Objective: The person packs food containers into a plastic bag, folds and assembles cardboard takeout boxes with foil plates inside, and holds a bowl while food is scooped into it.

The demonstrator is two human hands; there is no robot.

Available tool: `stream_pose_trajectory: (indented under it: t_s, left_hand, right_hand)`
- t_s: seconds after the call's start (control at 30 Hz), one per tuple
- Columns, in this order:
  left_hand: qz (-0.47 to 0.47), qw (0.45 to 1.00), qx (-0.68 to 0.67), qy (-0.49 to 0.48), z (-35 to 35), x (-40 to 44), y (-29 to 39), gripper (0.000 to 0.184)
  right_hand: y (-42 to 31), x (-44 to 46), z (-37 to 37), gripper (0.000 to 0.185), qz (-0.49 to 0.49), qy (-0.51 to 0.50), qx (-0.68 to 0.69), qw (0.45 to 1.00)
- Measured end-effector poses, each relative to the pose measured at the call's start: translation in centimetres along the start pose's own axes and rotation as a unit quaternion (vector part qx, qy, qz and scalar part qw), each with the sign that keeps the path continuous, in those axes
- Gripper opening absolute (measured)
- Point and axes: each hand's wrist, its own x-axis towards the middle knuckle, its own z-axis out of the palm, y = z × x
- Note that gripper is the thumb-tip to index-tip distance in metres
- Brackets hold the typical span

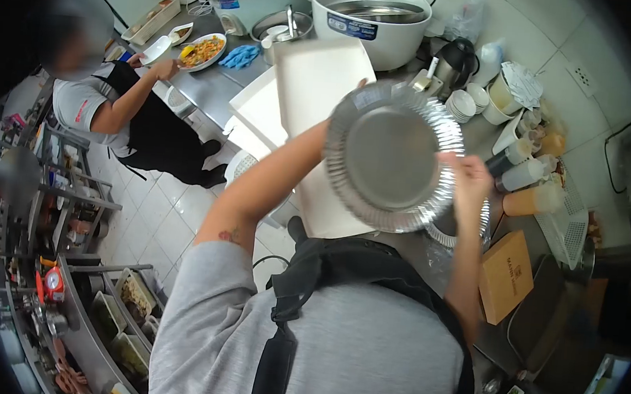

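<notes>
A round, shiny foil plate (391,158) with a fluted rim is held up in front of me. My right hand (469,181) is closed on its right edge, fingers pinched at the rim. My left arm reaches behind the plate's left side; only a bit of my left hand (362,84) shows near its top edge, and its fingers are mostly hidden. Under the plate, near my right wrist, lies another foil plate (483,223). Open white cardboard boxes (318,71) are to the left of and below the held plate.
A co-worker (126,108) stands at the left by the steel counter (244,86), holding a white dish near a plate of colourful food (203,52). A large white pot (369,34) is at the back. Squeeze bottles (522,175) and a brown box (505,277) are at the right.
</notes>
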Motion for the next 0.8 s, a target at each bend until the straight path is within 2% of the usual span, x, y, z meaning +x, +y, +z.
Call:
stream_pose_trajectory:
  t_s: [0.03,0.07,0.1,0.13,0.17,0.2,0.27,0.3,0.4,0.47,0.5,0.57,0.63,0.67,0.73,0.77,0.8]
  left_hand:
    - [0.073,0.917,0.392,0.022,-0.5,0.0,-0.3,0.042]
    - [0.154,0.747,0.643,0.067,0.6,-2.8,0.1,0.046]
    - [0.223,0.502,0.829,0.106,1.8,-6.3,0.7,0.049]
    - [0.275,0.207,0.929,0.134,2.1,-9.0,1.5,0.053]
    - [0.284,0.208,0.917,0.186,1.4,-11.0,2.3,0.055]
    - [0.289,0.209,0.903,0.239,0.4,-12.8,2.9,0.058]
    - [0.310,0.221,0.876,0.295,-1.7,-15.7,3.4,0.058]
    - [0.295,0.229,0.875,0.308,-2.6,-16.7,3.4,0.059]
    - [0.281,0.327,0.842,0.325,-4.4,-18.2,2.8,0.060]
    - [0.280,0.374,0.820,0.329,-5.2,-18.0,2.2,0.061]
    - [0.282,0.400,0.806,0.334,-5.5,-17.6,1.9,0.061]
    - [0.277,0.452,0.779,0.335,-6.6,-16.9,2.1,0.059]
    - [0.271,0.537,0.722,0.343,-7.7,-15.9,2.9,0.054]
    - [0.271,0.582,0.678,0.358,-7.8,-15.3,3.5,0.053]
    - [0.243,0.612,0.649,0.381,-7.4,-13.9,4.6,0.052]
    - [0.239,0.589,0.661,0.399,-5.5,-13.5,4.7,0.049]
    - [0.228,0.564,0.693,0.387,-5.4,-13.1,5.4,0.048]
  right_hand:
    - [3.1,-0.5,1.0,0.017,0.024,-0.002,-0.056,0.998]
    - [2.1,-1.6,2.8,0.017,0.018,-0.001,-0.157,0.987]
    - [3.9,-2.4,3.6,0.019,0.028,-0.032,-0.213,0.976]
    - [5.2,-3.2,4.0,0.022,0.010,-0.073,-0.345,0.936]
    - [6.8,-4.0,4.4,0.023,-0.042,-0.088,-0.369,0.924]
    - [7.7,-4.6,4.7,0.024,-0.030,-0.104,-0.380,0.918]
    - [8.3,-5.3,4.9,0.020,-0.040,-0.122,-0.414,0.901]
    - [8.4,-5.2,5.1,0.024,-0.033,-0.120,-0.409,0.904]
    - [7.9,-4.7,6.2,0.052,-0.011,-0.125,-0.405,0.906]
    - [7.6,-4.1,7.2,0.077,0.004,-0.144,-0.424,0.894]
    - [8.9,-3.8,7.3,0.098,0.013,-0.173,-0.418,0.892]
    - [10.5,-3.2,7.8,0.102,-0.032,-0.165,-0.400,0.901]
    - [11.6,-1.9,7.9,0.109,-0.057,-0.171,-0.402,0.898]
    - [11.8,-1.1,7.9,0.108,-0.054,-0.165,-0.389,0.905]
    - [12.0,2.0,8.2,0.106,0.102,-0.200,-0.329,0.917]
    - [12.5,3.2,8.7,0.085,0.063,-0.175,-0.327,0.927]
    - [13.2,4.6,9.4,0.075,0.078,-0.169,-0.299,0.936]
